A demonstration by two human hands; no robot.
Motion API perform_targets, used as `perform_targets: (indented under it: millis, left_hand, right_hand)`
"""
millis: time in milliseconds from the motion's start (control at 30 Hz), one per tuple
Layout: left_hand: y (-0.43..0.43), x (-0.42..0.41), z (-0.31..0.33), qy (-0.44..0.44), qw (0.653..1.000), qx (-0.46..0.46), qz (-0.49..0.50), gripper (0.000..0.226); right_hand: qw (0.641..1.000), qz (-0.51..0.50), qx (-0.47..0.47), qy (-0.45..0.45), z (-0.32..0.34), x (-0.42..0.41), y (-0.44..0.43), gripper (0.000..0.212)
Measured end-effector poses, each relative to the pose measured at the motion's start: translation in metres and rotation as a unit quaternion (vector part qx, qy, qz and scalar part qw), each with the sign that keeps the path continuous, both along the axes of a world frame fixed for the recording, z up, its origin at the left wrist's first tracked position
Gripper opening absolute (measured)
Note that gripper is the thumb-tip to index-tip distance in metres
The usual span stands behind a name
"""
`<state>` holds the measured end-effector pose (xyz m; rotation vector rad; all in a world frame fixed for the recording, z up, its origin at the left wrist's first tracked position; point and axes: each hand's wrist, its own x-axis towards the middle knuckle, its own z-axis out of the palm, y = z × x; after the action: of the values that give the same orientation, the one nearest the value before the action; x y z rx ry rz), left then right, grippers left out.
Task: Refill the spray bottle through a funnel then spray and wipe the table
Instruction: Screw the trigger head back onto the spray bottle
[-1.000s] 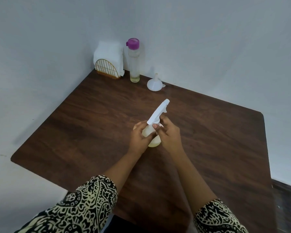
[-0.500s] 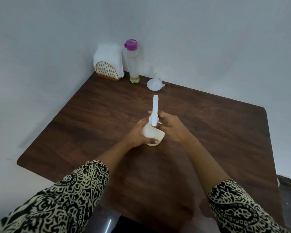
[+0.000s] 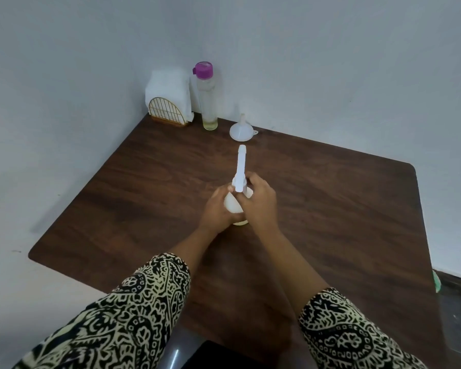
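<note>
- Table (image 3: 330, 209): the surface is at risk of wetting. If the bottle tips during the twist, any liquid left in it is likely to run across the wood.
- Left hand (image 3: 218, 211): it is wrapped round the body of the bottle (image 3: 232, 205), which stands near the table's centre. If this grip is looser than the twist above it, the body will probably spin with the head and the head will not come free.
- Right hand (image 3: 258, 201): its fingers are curled round the collar under the head (image 3: 240, 169), and the step appears to be unscrewing. A finger straying onto the trigger could fire a stray spray. A quick lift could drip from the tube, which is not visible.
- Refill bottle (image 3: 207, 99): it is tall and narrow, capped, and stands at the far-left corner beside the napkin holder (image 3: 168, 102). A careless reach could topple it.
- Funnel (image 3: 241, 130): it sits mouth down near the far edge, just right of the refill bottle. It looks light and could be knocked off when it is fetched.
- Change, hands: both remain clamped on the bottle as one second ago, and the right hand has shifted round the collar.
- Change, head: a second ago the nozzle angled toward the far-right; it now points straight at the far edge, in line with the funnel.
- Change, the rest: the bottle, refill bottle and funnel hold their places.
</note>
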<state>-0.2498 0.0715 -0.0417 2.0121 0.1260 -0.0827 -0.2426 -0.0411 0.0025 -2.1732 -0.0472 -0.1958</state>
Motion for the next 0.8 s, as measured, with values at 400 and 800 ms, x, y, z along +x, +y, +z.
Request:
perform_targets:
  millis: [400, 800]
  left_hand:
    - [-0.007, -0.087, 0.019, -0.011, 0.999, -0.025, -0.029, 0.086]
    - [-0.046, -0.210, 0.011, 0.014, 0.992, 0.017, -0.128, 0.042]
  right_hand:
    - [0.960, 0.003, 0.239, 0.145, 0.049, -0.055, -0.015, 0.020]
    - [0.943, 0.067, 0.268, 0.184, 0.066, -0.178, -0.125, 0.040]
